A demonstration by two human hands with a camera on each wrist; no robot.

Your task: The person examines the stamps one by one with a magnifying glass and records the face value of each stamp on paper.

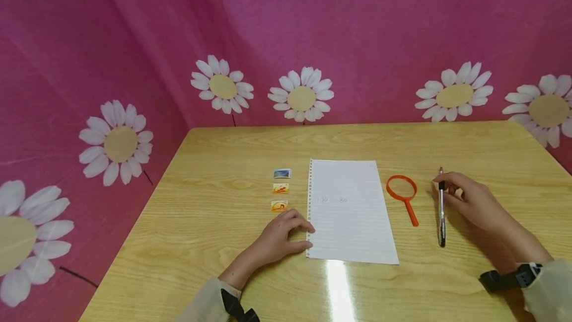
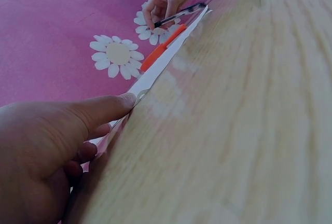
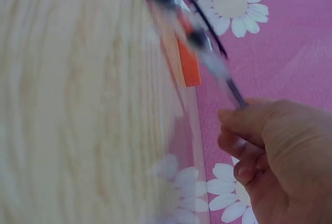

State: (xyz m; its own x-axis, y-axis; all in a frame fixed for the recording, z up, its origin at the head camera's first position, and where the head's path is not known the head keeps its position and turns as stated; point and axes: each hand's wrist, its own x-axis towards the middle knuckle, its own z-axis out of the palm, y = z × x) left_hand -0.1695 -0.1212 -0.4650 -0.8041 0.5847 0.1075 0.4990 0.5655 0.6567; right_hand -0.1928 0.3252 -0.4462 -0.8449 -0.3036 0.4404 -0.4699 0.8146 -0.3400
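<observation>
My right hand (image 1: 480,203) pinches a pen (image 1: 442,215) near its far end, to the right of the magnifying glass. In the right wrist view the pen (image 3: 217,66) is blurred and slants away from my thumb and fingers. My left hand (image 1: 279,238) rests at the left edge of a sheet of lined paper (image 1: 353,232), with relaxed fingers and the thumb touching the margin. Faint handwritten figures stand on the sheet. An orange magnifying glass (image 1: 410,211) lies between the sheet and the pen.
Three small stamp-like pictures lie in a column left of the paper: a blue one (image 1: 282,173), a yellow-red one (image 1: 280,189) and another yellow-red one (image 1: 279,206). The wooden table (image 1: 201,202) meets a pink flowered cloth (image 1: 357,24) behind and at the left.
</observation>
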